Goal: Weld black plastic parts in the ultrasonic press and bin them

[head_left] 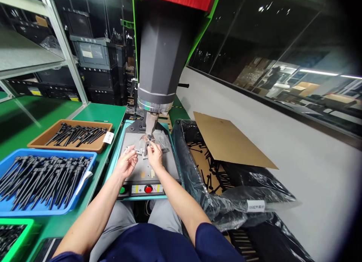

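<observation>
A press-like machine (pixel 158 58) with a dark grey housing stands in front of me, its metal tool head (pixel 152 123) pointing down at a small metal fixture (pixel 146 147). My right hand (pixel 155 155) is at the fixture, right under the tool head, with thumb and fingers pinched together. A small dark piece (pixel 149 137) shows at its fingertips; its kind is unclear. Left of the fixture, my left hand (pixel 127 164) is curled, thumb and forefinger closed together. Whatever is between them is too small to make out. Both hands are above the grey machine base (pixel 141 175).
On the left green table stand a brown tray (pixel 97 145) and a blue tray (pixel 85 196) of black rod-like parts, with a green tray (pixel 25 235) nearer. Red (pixel 148 189) and green buttons (pixel 122 190) face me. At right, a plastic-lined box (pixel 195 179) lies under cardboard (pixel 232 141).
</observation>
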`<state>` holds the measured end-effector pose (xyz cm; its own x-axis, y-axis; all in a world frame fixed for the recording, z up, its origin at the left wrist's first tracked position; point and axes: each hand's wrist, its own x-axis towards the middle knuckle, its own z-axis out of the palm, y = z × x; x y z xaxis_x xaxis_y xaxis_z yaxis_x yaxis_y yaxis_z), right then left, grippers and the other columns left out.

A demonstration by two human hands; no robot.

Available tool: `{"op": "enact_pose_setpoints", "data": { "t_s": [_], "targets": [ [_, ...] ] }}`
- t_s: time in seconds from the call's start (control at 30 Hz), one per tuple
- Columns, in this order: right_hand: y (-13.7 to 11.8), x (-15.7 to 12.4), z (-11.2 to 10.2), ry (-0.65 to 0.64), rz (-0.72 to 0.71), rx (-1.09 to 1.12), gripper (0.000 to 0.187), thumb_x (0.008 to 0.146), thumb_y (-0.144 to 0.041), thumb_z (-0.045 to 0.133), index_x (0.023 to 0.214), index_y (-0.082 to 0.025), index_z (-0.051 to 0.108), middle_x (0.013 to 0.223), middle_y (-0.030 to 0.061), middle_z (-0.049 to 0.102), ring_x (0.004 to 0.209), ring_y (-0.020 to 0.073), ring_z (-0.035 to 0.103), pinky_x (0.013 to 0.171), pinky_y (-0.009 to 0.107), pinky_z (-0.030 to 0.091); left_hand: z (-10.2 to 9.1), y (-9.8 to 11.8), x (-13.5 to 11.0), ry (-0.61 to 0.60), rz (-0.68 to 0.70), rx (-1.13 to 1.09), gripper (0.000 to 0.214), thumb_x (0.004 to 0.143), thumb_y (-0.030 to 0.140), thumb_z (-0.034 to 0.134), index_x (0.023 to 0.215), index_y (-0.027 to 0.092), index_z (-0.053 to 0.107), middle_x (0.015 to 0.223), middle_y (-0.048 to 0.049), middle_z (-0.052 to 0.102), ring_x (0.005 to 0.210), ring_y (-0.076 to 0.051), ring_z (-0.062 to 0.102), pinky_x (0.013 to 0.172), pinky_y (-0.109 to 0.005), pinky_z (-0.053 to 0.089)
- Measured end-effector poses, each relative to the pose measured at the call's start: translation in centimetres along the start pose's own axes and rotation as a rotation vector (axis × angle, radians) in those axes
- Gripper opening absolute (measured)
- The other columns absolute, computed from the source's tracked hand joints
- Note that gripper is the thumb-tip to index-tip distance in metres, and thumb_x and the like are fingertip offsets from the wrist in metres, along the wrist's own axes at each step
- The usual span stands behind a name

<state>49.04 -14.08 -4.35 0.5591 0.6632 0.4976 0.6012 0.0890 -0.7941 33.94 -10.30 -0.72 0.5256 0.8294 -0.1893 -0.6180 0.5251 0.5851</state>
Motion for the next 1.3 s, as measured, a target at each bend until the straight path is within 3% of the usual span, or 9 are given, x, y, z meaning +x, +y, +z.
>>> {"op": "enact_pose_setpoints", "data": {
  "t_s": [0.2, 0.37, 0.5, 0.63, 0.83, 0.93, 1.17, 1.23, 1.3],
  "targets": [
    [-0.7, 3.1, 1.2, 0.183, -0.007, -0.077, 0.034, 0.086, -0.033, 0.059, 0.116, -0.018, 0.064, 0.106, 0.0113, 0.055, 0.105, 0.0249, 0.053, 0.098, 0.041, 0.043, 0.6, 0.6, -0.3, -0.052, 0.080, 0.127, 0.047, 0.065, 0.009, 0.081, 0.106, 0.016, 0.060, 0.076, 0.0011, 0.060, 0.059, -0.006, 0.058, 0.054, -0.014, 0.050],
    [-0.6, 5.4, 1.3, 0.102, 0.083, -0.101, 0.028, 0.080, -0.030, 0.066, 0.102, -0.014, 0.070, 0.108, 0.0140, 0.058, 0.109, 0.0277, 0.051, 0.101, 0.042, 0.040, 0.7, 0.6, 0.0, -0.055, 0.108, 0.172, 0.051, 0.062, 0.013, 0.083, 0.107, 0.015, 0.060, 0.074, 0.0020, 0.059, 0.058, -0.006, 0.055, 0.053, -0.015, 0.046],
    [-0.9, 6.4, 0.5, 0.061, -0.021, -0.064, 0.021, 0.084, -0.031, 0.060, 0.095, -0.015, 0.067, 0.109, 0.0131, 0.061, 0.108, 0.0262, 0.053, 0.100, 0.041, 0.040, 0.7, 0.8, 0.1, -0.036, 0.110, 0.189, 0.052, 0.061, 0.013, 0.083, 0.107, 0.015, 0.060, 0.073, 0.0025, 0.058, 0.057, -0.006, 0.054, 0.052, -0.015, 0.044],
    [-1.2, 4.2, -1.1, 0.092, -0.049, -0.008, 0.024, 0.087, -0.034, 0.055, 0.102, -0.017, 0.064, 0.108, 0.0109, 0.066, 0.106, 0.0247, 0.056, 0.098, 0.041, 0.042, 0.3, 0.6, -0.3, -0.038, 0.138, 0.234, 0.052, 0.061, 0.013, 0.081, 0.108, 0.014, 0.059, 0.069, 0.0039, 0.056, 0.053, -0.005, 0.050, 0.049, -0.016, 0.040],
    [-0.8, -2.6, -4.0, 0.086, 0.142, 0.203, 0.031, 0.088, -0.040, 0.057, 0.107, -0.017, 0.062, 0.095, 0.0076, 0.070, 0.085, 0.0195, 0.064, 0.078, 0.033, 0.052, -1.5, -0.8, -0.6, 0.019, 0.104, 0.327, 0.052, 0.062, 0.016, 0.079, 0.110, 0.013, 0.061, 0.066, 0.0047, 0.054, 0.052, -0.005, 0.050, 0.047, -0.016, 0.039],
    [-0.9, -4.4, -5.4, 0.066, 0.184, 0.272, 0.034, 0.084, -0.038, 0.063, 0.110, -0.016, 0.062, 0.093, 0.0064, 0.069, 0.075, 0.0166, 0.063, 0.072, 0.031, 0.053, -2.3, -1.1, -0.6, 0.101, 0.058, 0.348, 0.050, 0.062, 0.016, 0.080, 0.108, 0.014, 0.062, 0.069, 0.0035, 0.057, 0.054, -0.006, 0.054, 0.050, -0.016, 0.044],
    [-3.3, -5.2, -8.1, -0.002, -0.085, 0.272, 0.028, 0.080, -0.031, 0.072, 0.106, -0.022, 0.067, 0.100, 0.0056, 0.065, 0.075, 0.0150, 0.061, 0.071, 0.030, 0.054, -5.6, -3.6, -4.1, 0.357, -0.191, 0.440, 0.032, 0.072, 0.033, 0.074, 0.092, 0.012, 0.063, 0.078, -0.0047, 0.066, 0.059, -0.010, 0.061, 0.049, -0.018, 0.046],
    [-3.9, -5.4, -8.4, -0.018, -0.138, 0.259, 0.026, 0.080, -0.031, 0.073, 0.104, -0.023, 0.067, 0.098, 0.0053, 0.065, 0.077, 0.0162, 0.061, 0.071, 0.031, 0.054, -6.2, -5.0, -5.9, 0.350, -0.201, 0.526, 0.034, 0.067, 0.034, 0.078, 0.087, 0.011, 0.063, 0.071, -0.0031, 0.063, 0.055, -0.008, 0.057, 0.047, -0.017, 0.042],
    [-4.3, -5.6, -8.5, -0.032, -0.159, 0.264, 0.026, 0.079, -0.031, 0.075, 0.103, -0.024, 0.066, 0.098, 0.0053, 0.065, 0.079, 0.0169, 0.061, 0.072, 0.032, 0.054, -5.9, -6.0, -7.3, 0.254, -0.125, 0.631, 0.038, 0.064, 0.037, 0.080, 0.087, 0.011, 0.064, 0.067, -0.0012, 0.061, 0.054, -0.009, 0.055, 0.049, -0.019, 0.041]
  ]
}}
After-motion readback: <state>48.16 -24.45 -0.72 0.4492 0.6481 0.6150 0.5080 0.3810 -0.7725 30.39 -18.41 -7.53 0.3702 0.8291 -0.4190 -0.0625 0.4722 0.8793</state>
